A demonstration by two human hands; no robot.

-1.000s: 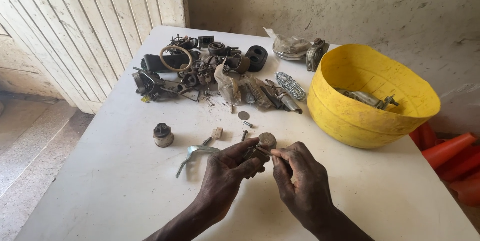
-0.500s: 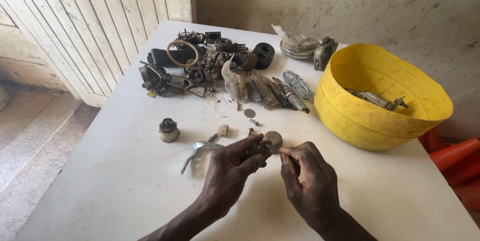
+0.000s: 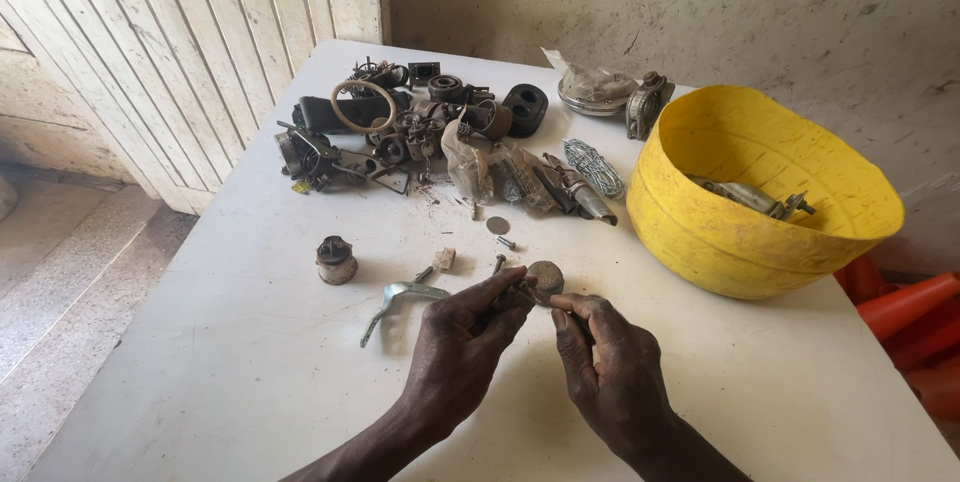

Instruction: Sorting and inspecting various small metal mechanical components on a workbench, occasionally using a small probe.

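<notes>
Barely anything shifted: my left hand (image 3: 465,327) and right hand (image 3: 610,367) still pinch the small round metal disc (image 3: 545,280) above the desk (image 3: 250,382); greasy fingers could let it slip

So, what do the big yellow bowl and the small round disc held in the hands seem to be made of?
The big yellow bowl looks like plastic: even bright colour, thin smooth wall, dull sheen. The small round disc, pinched by the left hand beside the right hand, seems metal: grey-brown, matte, perhaps tarnished or dirty. Its exact metal cannot be told.
</notes>
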